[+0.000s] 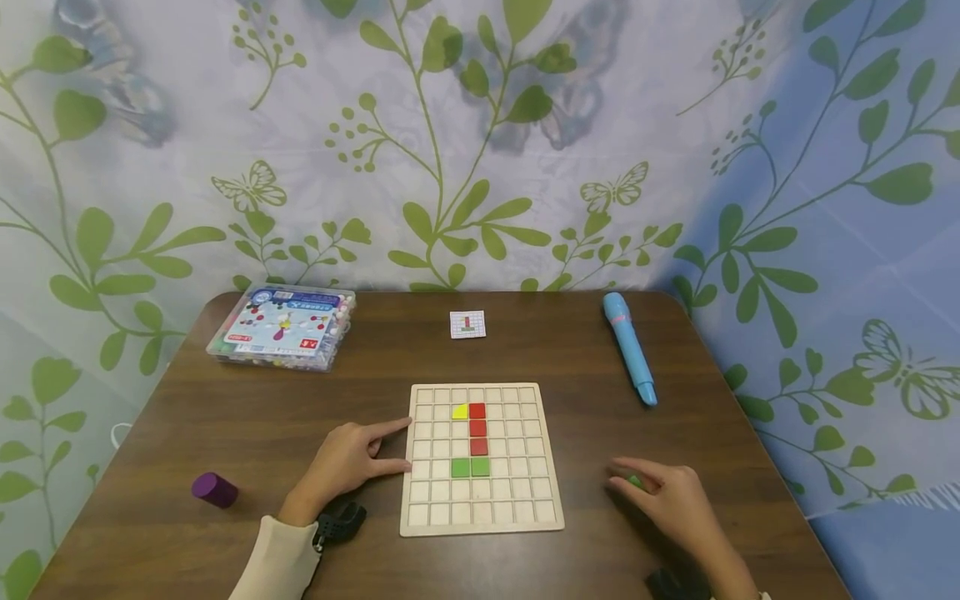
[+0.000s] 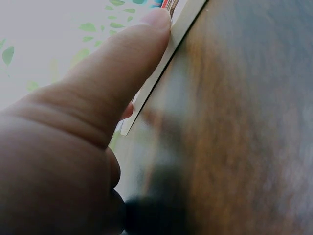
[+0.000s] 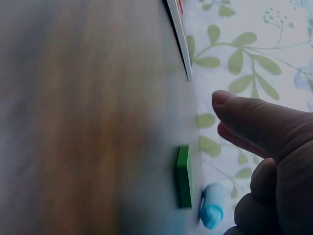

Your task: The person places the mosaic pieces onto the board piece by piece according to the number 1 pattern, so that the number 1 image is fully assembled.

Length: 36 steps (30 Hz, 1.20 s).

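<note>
A pale wooden grid board (image 1: 517,492) lies on the table. On it sit a yellow piece with a curved side (image 1: 460,412), a column of three red tiles (image 1: 478,428) and two green tiles (image 1: 470,467) side by side. My left hand (image 1: 348,458) touches the board's left edge with straight index finger and thumb. To the right of the board, my right hand (image 1: 667,500) hovers by a loose green tile (image 3: 184,176), apart from it in the right wrist view. Its thumb and index finger stretch forward, and nothing shows between them; the other fingers are bent.
A small pattern card (image 1: 468,324) lies behind the board. At the back left is a clear plastic box (image 1: 285,327) of coloured parts. A blue microphone-shaped object (image 1: 630,350) lies at the back right. A purple cylinder (image 1: 215,490) is left of my left hand.
</note>
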Each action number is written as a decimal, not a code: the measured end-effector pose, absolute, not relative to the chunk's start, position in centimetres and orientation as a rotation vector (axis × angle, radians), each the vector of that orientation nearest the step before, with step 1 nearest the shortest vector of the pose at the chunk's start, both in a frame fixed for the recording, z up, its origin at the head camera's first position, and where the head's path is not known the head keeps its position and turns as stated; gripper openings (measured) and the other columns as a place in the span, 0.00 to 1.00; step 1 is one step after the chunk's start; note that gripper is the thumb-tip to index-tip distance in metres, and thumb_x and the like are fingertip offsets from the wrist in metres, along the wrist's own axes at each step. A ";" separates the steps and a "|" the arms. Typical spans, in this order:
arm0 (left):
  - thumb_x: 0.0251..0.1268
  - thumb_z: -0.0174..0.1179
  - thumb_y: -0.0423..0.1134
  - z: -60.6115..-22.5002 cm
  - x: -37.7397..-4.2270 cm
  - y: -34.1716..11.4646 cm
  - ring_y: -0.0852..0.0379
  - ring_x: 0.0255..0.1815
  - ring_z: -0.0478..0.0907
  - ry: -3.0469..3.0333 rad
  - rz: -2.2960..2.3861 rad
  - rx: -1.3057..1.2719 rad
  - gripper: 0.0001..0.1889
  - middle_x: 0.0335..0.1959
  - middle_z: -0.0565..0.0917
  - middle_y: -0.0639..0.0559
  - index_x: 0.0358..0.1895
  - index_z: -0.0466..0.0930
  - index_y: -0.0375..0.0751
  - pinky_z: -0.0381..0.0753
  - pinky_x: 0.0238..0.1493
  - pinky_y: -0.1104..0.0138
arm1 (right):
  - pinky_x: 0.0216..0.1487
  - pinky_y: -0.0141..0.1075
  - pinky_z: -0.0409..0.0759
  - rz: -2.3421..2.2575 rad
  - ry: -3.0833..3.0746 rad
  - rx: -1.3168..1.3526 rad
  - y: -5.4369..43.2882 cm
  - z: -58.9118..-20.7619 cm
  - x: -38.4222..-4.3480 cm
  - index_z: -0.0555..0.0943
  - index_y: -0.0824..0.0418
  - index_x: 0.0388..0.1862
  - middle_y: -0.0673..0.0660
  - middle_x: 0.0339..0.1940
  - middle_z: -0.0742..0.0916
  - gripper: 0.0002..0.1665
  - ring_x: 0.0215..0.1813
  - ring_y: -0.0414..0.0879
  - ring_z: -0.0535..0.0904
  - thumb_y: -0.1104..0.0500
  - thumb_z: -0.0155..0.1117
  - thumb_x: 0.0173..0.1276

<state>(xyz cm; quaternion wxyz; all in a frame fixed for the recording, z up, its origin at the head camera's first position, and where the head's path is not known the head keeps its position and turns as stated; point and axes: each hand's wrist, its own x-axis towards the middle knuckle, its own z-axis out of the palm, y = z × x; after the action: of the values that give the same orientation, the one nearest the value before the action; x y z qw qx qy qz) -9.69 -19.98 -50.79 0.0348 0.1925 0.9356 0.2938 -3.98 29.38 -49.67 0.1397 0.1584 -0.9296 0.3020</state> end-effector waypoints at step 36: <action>0.52 0.72 0.68 -50.9 -9.7 -20.0 0.69 0.15 0.50 2.886 0.885 0.606 0.37 0.13 0.56 0.67 0.67 0.80 0.64 0.53 0.22 0.71 | 0.19 0.30 0.63 0.948 -2.963 0.235 32.8 -50.2 -2.0 0.88 0.49 0.55 0.38 0.13 0.63 0.25 0.16 0.31 0.54 0.49 0.81 0.58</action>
<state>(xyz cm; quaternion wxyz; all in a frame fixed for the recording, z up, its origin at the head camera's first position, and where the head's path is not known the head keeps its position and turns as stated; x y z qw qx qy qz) -9.72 -20.01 -50.88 0.0312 0.1968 0.9369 0.2872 -1.98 32.80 -50.24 0.0111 0.0754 -0.9497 0.3037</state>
